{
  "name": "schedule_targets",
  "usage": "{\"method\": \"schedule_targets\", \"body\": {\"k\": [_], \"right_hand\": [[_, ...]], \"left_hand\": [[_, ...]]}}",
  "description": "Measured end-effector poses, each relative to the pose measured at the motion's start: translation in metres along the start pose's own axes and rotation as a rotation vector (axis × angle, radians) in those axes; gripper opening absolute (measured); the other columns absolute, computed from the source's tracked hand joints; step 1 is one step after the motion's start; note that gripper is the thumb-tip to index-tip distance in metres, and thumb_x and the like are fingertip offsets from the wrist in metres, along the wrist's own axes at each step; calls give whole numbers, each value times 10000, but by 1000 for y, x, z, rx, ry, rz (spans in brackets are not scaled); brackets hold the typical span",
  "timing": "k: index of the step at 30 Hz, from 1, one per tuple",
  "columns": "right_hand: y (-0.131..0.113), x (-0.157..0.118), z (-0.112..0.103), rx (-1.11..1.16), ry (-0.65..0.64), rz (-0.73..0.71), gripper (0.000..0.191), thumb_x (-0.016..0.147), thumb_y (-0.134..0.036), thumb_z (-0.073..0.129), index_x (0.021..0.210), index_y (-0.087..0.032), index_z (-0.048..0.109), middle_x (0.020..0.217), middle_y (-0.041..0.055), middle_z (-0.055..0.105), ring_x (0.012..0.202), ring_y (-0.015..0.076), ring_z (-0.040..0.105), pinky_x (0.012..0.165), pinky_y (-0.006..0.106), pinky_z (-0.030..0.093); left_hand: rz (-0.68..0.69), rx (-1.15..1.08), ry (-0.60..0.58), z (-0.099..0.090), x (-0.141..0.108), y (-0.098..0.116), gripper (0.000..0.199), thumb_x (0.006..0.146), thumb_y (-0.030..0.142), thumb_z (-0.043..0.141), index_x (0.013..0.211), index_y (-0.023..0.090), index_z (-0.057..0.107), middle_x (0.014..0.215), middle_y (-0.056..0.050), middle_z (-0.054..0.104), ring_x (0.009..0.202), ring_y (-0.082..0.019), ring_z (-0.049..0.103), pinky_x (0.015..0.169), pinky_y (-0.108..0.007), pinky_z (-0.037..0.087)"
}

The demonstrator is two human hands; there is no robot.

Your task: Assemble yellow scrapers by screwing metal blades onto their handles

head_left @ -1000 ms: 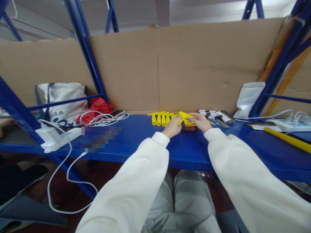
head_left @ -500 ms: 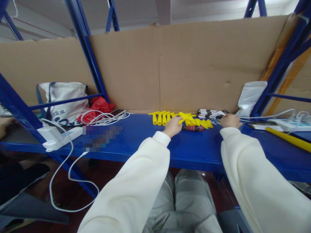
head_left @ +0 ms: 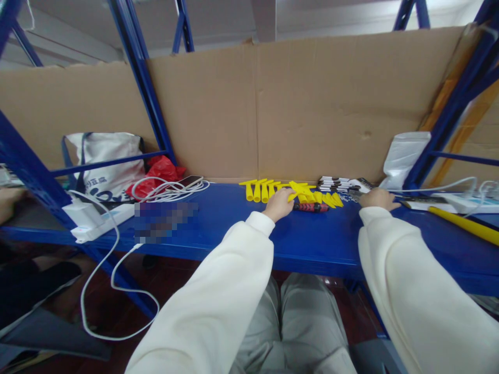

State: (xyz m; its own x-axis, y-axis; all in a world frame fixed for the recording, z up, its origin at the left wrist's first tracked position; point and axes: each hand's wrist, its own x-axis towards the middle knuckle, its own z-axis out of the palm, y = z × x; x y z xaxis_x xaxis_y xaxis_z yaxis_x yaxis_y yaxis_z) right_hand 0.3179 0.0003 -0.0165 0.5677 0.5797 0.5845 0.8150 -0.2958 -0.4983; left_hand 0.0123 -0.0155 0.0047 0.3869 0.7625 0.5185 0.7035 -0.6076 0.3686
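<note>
My left hand (head_left: 279, 204) is closed on a yellow plastic piece (head_left: 298, 190) above the middle of the blue shelf. Just beside it lies a red and black screwdriver (head_left: 312, 207). A row of yellow T-shaped parts (head_left: 257, 192) stretches behind and to the left, and yellow wedge-like pieces (head_left: 332, 199) lie to the right. My right hand (head_left: 377, 199) is at the small silvery bits (head_left: 350, 197), in front of the stacked black-and-white packets (head_left: 336, 183). Its fingertips are too small and partly hidden to show what they hold.
At the left are a white cloth bag (head_left: 113, 161), a red plastic bag (head_left: 163, 170), coiled white cable (head_left: 175, 191) and a power strip (head_left: 113, 218). A yellow tube (head_left: 463, 225) lies right. Another person's hand (head_left: 10, 202) shows at the left edge.
My right hand has shifted slightly right and toward me, away from the packets, and a dark-and-white packet beside it is more exposed. My left hand keeps its grip on the yellow piece.
</note>
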Motion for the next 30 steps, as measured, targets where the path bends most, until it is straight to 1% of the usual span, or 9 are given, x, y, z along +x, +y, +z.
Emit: {"method": "schedule_targets", "body": {"k": [1, 2, 7, 10, 15, 18, 21, 26, 30], "right_hand": [[-7, -2, -5, -40, 22, 91, 228, 791, -219, 503, 871, -125, 695, 986, 243, 622, 1074, 387, 515, 863, 565, 351], [-14, -4, -9, -50, 40, 119, 242, 781, -187, 496, 903, -127, 696, 1024, 231, 632, 1081, 376, 527, 884, 563, 356], [-47, -11, -22, 226, 41, -61, 171, 775, -250, 533, 816, -157, 670, 1006, 170, 675, 1014, 328, 585, 894, 502, 426], [-66, -18, -18, 474, -62, -216, 127, 762, -300, 584, 752, -189, 645, 905, 116, 694, 938, 271, 614, 896, 419, 456], [-97, -45, -8, 783, -313, -319, 158, 765, -327, 613, 663, -206, 608, 880, 78, 726, 911, 226, 644, 887, 379, 488], [-105, -56, -8, 753, -453, -352, 204, 737, -351, 661, 602, -211, 598, 843, 67, 733, 867, 222, 655, 862, 369, 502], [-105, -59, -9, 653, -512, -374, 219, 720, -333, 673, 558, -215, 585, 798, 53, 732, 825, 219, 659, 844, 358, 505], [-100, -55, -9, 537, -480, -391, 222, 735, -296, 632, 544, -211, 559, 768, 58, 716, 780, 204, 640, 811, 342, 489], [-98, -53, -8, 484, -440, -344, 202, 729, -280, 617, 553, -215, 544, 676, 34, 673, 694, 180, 596, 708, 305, 466]], "left_hand": [[0, 4, -3, 0, 0, 0, 339, 851, 96, 589, 1174, 132, 688, 1240, -120, 683, 1197, -234, 612, 1081, -376, 454], [1, 9, -8, 0, 0, 0, 340, 854, 99, 586, 1177, 134, 687, 1246, -119, 681, 1199, -234, 610, 1081, -376, 454], [11, 41, -42, 2, 0, -1, 348, 863, 118, 571, 1193, 146, 678, 1252, -116, 675, 1200, -238, 608, 1077, -385, 456], [24, 48, -54, 3, -1, -2, 345, 859, 120, 565, 1181, 168, 680, 1231, -105, 682, 1185, -240, 615, 1067, -396, 463], [34, 32, -43, 7, 0, -5, 347, 845, 112, 562, 1164, 182, 679, 1221, -99, 680, 1177, -245, 615, 1062, -418, 467], [53, 4, -20, 8, 2, -7, 350, 837, 96, 559, 1151, 192, 681, 1247, -96, 670, 1203, -236, 598, 1066, -413, 465], [62, 5, -19, 9, 2, -7, 353, 835, 94, 560, 1155, 186, 679, 1254, -101, 665, 1194, -235, 601, 1060, -408, 470], [54, 32, -40, 7, 2, -4, 340, 847, 106, 550, 1154, 170, 682, 1190, -100, 681, 1151, -234, 618, 1049, -403, 475], [53, 38, -34, 5, 1, -3, 343, 846, 103, 556, 1159, 168, 682, 1200, -98, 676, 1142, -232, 620, 1048, -396, 474]]}}
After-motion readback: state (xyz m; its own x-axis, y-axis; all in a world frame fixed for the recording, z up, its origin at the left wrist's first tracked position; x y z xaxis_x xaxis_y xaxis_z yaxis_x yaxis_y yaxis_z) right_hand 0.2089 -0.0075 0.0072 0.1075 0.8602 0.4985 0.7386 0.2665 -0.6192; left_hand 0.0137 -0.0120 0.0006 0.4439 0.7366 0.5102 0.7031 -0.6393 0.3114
